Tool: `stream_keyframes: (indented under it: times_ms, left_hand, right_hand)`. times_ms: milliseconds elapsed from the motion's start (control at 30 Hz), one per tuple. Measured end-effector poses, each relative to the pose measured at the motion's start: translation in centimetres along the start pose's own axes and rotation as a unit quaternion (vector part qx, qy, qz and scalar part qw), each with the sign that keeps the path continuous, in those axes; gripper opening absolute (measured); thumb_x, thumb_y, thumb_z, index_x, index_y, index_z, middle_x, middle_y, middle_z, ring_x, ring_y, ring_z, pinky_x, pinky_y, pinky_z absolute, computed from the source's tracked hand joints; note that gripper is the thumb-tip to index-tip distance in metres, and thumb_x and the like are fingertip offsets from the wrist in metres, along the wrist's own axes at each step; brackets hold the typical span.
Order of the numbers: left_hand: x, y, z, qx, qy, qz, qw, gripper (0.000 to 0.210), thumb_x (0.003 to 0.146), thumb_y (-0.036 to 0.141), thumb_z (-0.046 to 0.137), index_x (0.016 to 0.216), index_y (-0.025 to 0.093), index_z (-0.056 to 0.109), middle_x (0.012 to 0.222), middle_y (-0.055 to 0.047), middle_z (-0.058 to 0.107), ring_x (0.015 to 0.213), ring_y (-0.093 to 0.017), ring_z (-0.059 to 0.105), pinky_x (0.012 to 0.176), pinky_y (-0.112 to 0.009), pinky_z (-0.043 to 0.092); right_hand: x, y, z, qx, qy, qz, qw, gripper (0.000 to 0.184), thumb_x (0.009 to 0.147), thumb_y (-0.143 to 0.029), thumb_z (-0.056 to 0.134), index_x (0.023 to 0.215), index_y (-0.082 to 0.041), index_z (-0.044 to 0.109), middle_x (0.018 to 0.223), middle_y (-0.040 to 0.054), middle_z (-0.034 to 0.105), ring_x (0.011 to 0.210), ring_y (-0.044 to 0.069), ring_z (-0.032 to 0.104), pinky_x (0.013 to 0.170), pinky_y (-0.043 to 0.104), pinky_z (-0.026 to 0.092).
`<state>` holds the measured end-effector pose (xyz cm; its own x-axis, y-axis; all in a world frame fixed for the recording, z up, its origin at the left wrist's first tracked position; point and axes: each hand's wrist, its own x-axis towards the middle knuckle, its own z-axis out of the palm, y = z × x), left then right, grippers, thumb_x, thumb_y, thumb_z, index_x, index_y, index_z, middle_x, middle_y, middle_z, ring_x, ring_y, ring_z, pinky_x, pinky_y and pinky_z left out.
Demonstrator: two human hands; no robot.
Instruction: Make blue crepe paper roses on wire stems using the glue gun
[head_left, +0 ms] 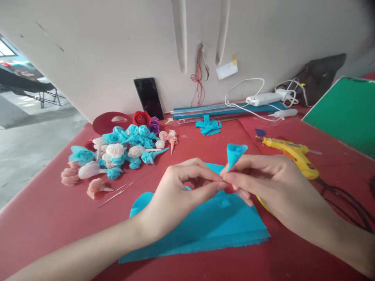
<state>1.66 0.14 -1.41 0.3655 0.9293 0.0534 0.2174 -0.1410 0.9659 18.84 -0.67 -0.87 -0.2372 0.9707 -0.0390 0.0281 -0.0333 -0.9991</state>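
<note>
Blue and papery, a cone (234, 157) is pinched low by the right hand (265, 179), right of frame centre, presumably to spare its flare; whether anything is gripped by the left hand (184, 191) cannot be told.

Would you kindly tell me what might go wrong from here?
The flared blue paper piece is pinched by its narrow end in the right hand, so it may crease or uncurl there.
The yellow glue gun lies just beyond that hand; if hot, which I cannot tell, a brush could burn.
The phone leans against the wall and might slide if bumped.
</note>
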Motion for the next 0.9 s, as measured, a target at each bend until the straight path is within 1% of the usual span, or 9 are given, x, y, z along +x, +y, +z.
stream_keyframes:
  times_ms: [133,267,333,400,500,633,733,833,900]
  left_hand:
    - [0.2,-0.6,0.5,0.005,-0.017,-0.031,0.999,0.009,0.075,0.022,0.067,0.068,0.016,0.070,0.069,-0.002,0.063,0.063,-0.012,0.056,0.060,-0.024,0.043]
    - [0.4,-1.0,0.7,-0.009,-0.021,-0.059,0.998,0.011,0.075,0.023,0.066,0.068,0.016,0.068,0.069,-0.001,0.061,0.064,-0.013,0.055,0.061,-0.025,0.043]
    - [0.4,-1.1,0.6,-0.016,-0.021,-0.063,0.998,0.011,0.075,0.023,0.066,0.067,0.016,0.066,0.069,-0.001,0.060,0.063,-0.013,0.055,0.061,-0.025,0.042]
    - [0.4,-1.1,0.6,-0.027,-0.026,-0.066,0.997,0.012,0.075,0.023,0.065,0.066,0.015,0.063,0.068,0.000,0.058,0.063,-0.012,0.055,0.060,-0.025,0.042]
    - [0.4,-1.1,0.6,-0.049,-0.032,-0.073,0.996,0.014,0.075,0.024,0.065,0.065,0.015,0.060,0.067,0.001,0.055,0.063,-0.012,0.055,0.060,-0.024,0.042]
    - [0.4,-1.2,0.6,-0.065,-0.036,-0.089,0.993,0.015,0.075,0.026,0.065,0.067,0.015,0.059,0.067,0.000,0.057,0.064,-0.013,0.057,0.062,-0.024,0.045]
    - [0.3,-1.3,0.7,-0.055,-0.036,-0.097,0.993,0.016,0.076,0.028,0.064,0.067,0.015,0.058,0.066,0.000,0.058,0.064,-0.013,0.057,0.061,-0.024,0.045]
    - [0.3,-1.5,0.8,-0.043,-0.039,-0.100,0.993,0.014,0.075,0.025,0.064,0.066,0.015,0.060,0.067,-0.002,0.061,0.064,-0.013,0.057,0.061,-0.024,0.044]
    - [0.4,-1.9,0.8,-0.035,-0.040,-0.101,0.993,0.013,0.074,0.024,0.065,0.066,0.014,0.062,0.067,-0.002,0.063,0.063,-0.013,0.056,0.058,-0.023,0.043]
  right_hand:
    - [0.1,-0.2,-0.6,0.081,0.057,-0.039,0.994,0.004,0.073,-0.025,0.072,0.071,-0.026,0.069,0.054,-0.0056,0.053,0.046,0.003,0.047,0.042,0.010,0.040]
    - [0.5,-1.1,-0.9,0.107,0.109,-0.049,0.987,0.004,0.070,-0.022,0.073,0.067,-0.022,0.070,0.052,-0.0046,0.050,0.043,0.003,0.045,0.039,0.012,0.038]
    - [0.6,-1.4,-1.1,0.106,0.119,-0.063,0.985,0.009,0.072,-0.021,0.071,0.063,-0.021,0.067,0.051,-0.0045,0.048,0.043,0.003,0.044,0.038,0.013,0.037]
    - [0.7,-1.7,-1.2,0.099,0.128,-0.072,0.984,0.020,0.075,-0.018,0.068,0.056,-0.019,0.062,0.051,-0.0045,0.046,0.043,0.003,0.043,0.039,0.014,0.037]
    - [0.7,-2.2,-1.3,0.077,0.140,-0.082,0.984,0.029,0.079,-0.012,0.062,0.051,-0.018,0.055,0.052,-0.0041,0.047,0.043,0.003,0.042,0.040,0.016,0.035]
    - [0.7,-2.6,-1.1,0.028,0.165,-0.079,0.983,0.033,0.082,-0.007,0.055,0.051,-0.018,0.057,0.054,-0.0029,0.049,0.043,0.003,0.041,0.040,0.019,0.033]
    - [0.6,-2.4,-1.4,0.028,0.174,-0.096,0.980,0.025,0.082,-0.011,0.059,0.058,-0.019,0.061,0.056,-0.0031,0.049,0.045,0.003,0.041,0.041,0.019,0.033]
    - [0.8,-2.2,-2.4,0.050,0.205,-0.136,0.968,0.015,0.082,-0.017,0.062,0.067,-0.020,0.064,0.060,-0.0029,0.047,0.051,0.004,0.042,0.043,0.020,0.033]
    - [1.2,-2.3,-3.1,0.072,0.226,-0.162,0.958,0.016,0.081,-0.016,0.061,0.066,-0.019,0.063,0.061,-0.0023,0.045,0.054,0.004,0.042,0.044,0.020,0.032]
